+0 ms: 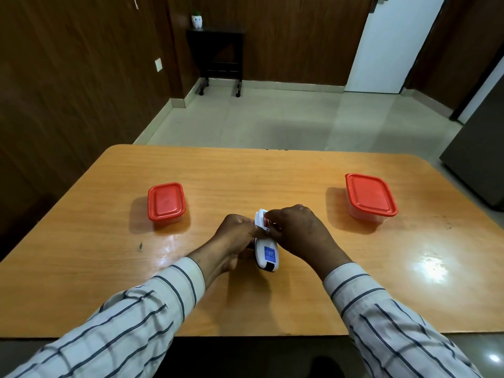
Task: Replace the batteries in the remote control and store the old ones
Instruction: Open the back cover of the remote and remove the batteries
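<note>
On the left of the surface (109,257) stands a small red-lidded container (165,202), shut. At the centre the left hand (236,233) has its grip wrapped around the white remote control (266,252), held back-up just above the surface. The right hand (296,230) pinches at a red-labelled battery (266,221) in the open far end. Far right, a larger red-lidded container (369,197), also shut. The battery step seems underway; next, a lid needs opening.
</note>
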